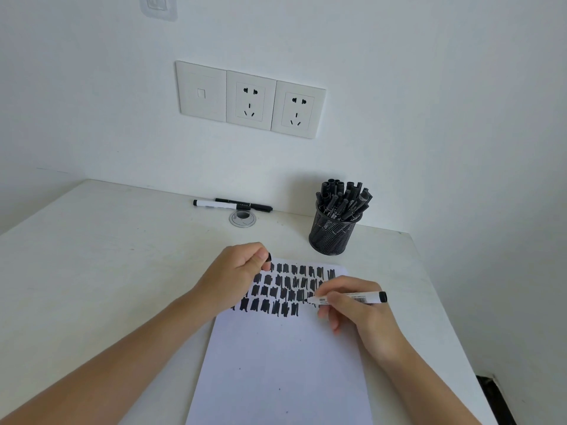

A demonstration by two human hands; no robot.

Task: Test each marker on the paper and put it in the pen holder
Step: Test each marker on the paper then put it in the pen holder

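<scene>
Now right fingers [336, 286] pinch the marker [357, 298]; curled left fingers [260, 257] hold its cap [269, 257].

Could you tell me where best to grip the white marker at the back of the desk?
Pinch the white marker around its barrel's left half, from above. It lies flat, left to right, and the black pen crowds its right end, leaving the left freer.

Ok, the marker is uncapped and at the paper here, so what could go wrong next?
The left hand, pinching the cap, lies over the scribbles on the paper and might smear them. The pen holder looks packed, so pushing in the marker held by the right hand may jam or tip it.
</scene>
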